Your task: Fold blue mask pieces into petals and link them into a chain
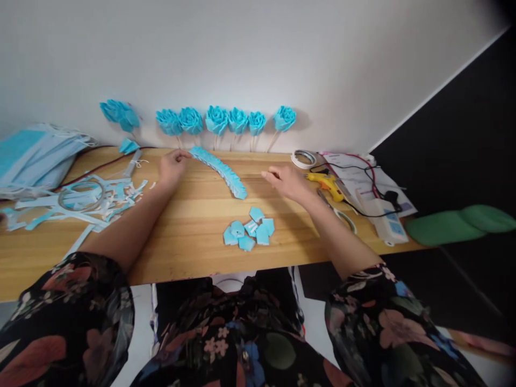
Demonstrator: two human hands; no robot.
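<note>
A long curved strip of overlapping blue folded pieces (pixel 221 169) lies on the wooden table (pixel 193 242). My left hand (pixel 171 165) pinches the strip's far left end. My right hand (pixel 287 181) rests on the table to the right of the strip, fingers curled together near a thin wooden stick (pixel 252 175); whether it grips the stick I cannot make out. A small pile of loose blue squares (pixel 249 230) sits in front of the strip, between my arms.
Several blue paper roses on sticks (pixel 217 121) lean against the white wall. Blue face masks (pixel 34 156) and cut scraps (pixel 86 199) lie at left. At right are a tape roll (pixel 303 158), a yellow glue gun (pixel 327 184), cables and a power strip (pixel 387 223).
</note>
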